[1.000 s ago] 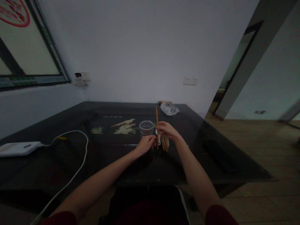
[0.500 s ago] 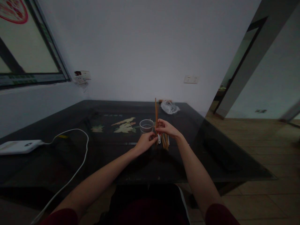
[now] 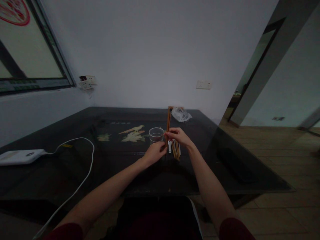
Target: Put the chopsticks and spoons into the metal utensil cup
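My right hand (image 3: 179, 136) is closed around thin wooden sticks (image 3: 168, 121), likely chopsticks, held upright above the dark table (image 3: 112, 166). My left hand (image 3: 155, 152) curls at the sticks' lower end, fingers pinched there. Under my right hand lies a small bundle of more sticks (image 3: 176, 149) with something white beside it. A clear plastic cup (image 3: 156, 134) stands just left of the upright sticks.
A crumpled clear plastic bag (image 3: 181, 114) lies at the table's far edge. A white cable (image 3: 85, 170) runs from a white device (image 3: 20, 156) at the left. Wall sockets sit on the back wall. A wooden floor and doorway are to the right.
The upright sticks shifted slightly right and now show as a pair. My left hand rose from the table to their lower end. My right hand barely moved.
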Demonstrator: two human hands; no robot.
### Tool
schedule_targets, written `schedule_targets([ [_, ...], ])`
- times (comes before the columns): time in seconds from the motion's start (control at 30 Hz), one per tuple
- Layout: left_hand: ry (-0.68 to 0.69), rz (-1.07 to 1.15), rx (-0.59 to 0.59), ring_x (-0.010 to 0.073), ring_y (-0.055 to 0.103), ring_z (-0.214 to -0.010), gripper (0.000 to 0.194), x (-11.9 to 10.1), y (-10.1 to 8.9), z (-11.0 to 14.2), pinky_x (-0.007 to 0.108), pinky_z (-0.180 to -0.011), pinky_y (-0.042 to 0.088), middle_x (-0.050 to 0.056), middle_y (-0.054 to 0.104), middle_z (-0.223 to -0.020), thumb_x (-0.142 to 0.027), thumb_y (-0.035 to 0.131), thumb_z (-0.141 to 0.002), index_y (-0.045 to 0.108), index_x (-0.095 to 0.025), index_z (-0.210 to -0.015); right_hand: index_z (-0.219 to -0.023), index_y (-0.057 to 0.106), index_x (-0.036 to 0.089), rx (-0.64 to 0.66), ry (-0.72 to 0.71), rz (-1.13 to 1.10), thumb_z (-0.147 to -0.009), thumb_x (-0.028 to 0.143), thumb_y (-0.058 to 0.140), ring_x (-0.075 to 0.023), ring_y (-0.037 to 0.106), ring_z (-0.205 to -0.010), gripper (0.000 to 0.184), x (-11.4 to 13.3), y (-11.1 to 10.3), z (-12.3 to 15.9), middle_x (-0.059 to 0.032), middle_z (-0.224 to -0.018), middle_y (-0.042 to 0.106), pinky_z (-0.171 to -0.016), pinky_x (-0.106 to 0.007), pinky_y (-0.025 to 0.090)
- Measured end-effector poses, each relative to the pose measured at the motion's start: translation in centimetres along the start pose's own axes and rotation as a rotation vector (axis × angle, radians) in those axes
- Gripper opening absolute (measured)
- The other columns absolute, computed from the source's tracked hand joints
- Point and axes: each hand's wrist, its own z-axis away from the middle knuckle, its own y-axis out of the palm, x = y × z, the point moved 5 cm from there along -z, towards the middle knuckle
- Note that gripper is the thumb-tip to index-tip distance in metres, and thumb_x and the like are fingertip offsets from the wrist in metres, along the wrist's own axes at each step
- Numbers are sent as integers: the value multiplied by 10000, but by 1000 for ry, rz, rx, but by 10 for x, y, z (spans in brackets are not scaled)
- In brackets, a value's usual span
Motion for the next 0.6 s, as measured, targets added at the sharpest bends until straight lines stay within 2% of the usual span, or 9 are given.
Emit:
schedule_targets([
  [0.27,-13,-95,37,136,540,-638,208,2,1,-1,227,-576,350,28,620,-742,-283,460,-860,622,-163,-806,-751,691,147,-114,-60,-13,-693,393,719,-85,493,-502,255,5,-2,0,23,-582,591,-498,-209,380],
  [0.6,-102,-154,189,151,590,-650,227,11,6,1,225,-578,379,45,666,-756,-323,481,-851,649,-171,-846,-716,693,144,-173,-65,37,-662,390,725,-97,493,-469,253,9,-3,0,13,-551,602,-449,-215,362],
])
